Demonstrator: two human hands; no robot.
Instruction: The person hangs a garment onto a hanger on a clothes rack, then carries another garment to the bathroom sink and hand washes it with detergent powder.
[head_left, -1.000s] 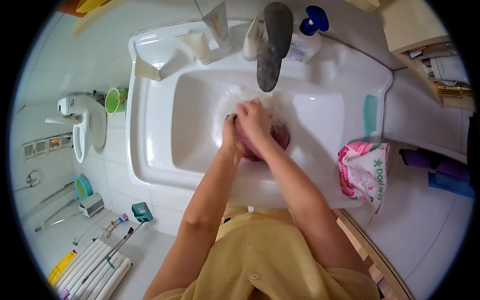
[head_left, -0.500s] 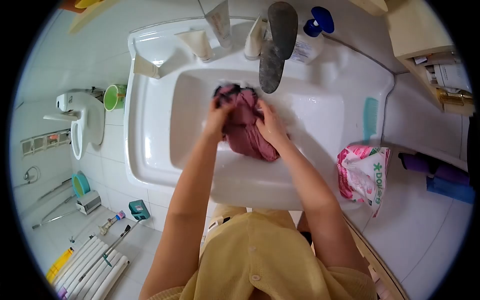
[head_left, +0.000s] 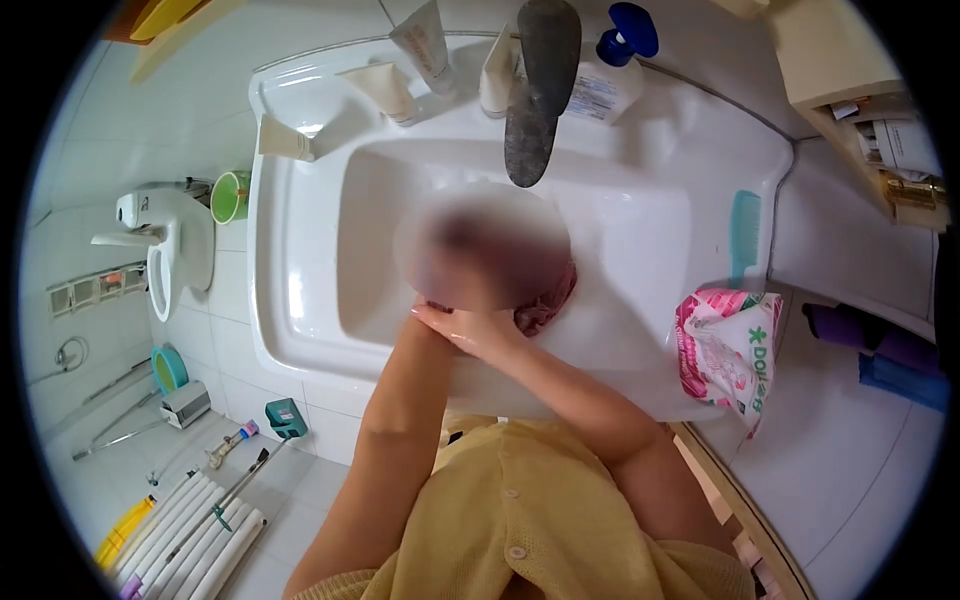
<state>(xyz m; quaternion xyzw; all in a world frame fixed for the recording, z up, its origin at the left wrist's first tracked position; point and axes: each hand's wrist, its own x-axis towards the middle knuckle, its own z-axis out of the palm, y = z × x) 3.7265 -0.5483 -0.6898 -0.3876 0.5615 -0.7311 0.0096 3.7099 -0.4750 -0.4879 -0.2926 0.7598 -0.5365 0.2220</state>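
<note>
Half a second after lifting it under the faucet [head_left: 540, 90], both hands have pulled the maroon cloth [head_left: 545, 300] low in the basin [head_left: 650, 220], right hand [head_left: 480, 330] pressing it, left hand's [head_left: 428, 312] grip unclear behind blur.

One camera only, worn on the person's head, looking steeply down and forward over the yellow shirt [head_left: 520, 520] at the white sink [head_left: 300, 300], close enough that the basin fills the middle of the frame. The wide fisheye bends the floor into the lower left, shelves into the upper right
</note>
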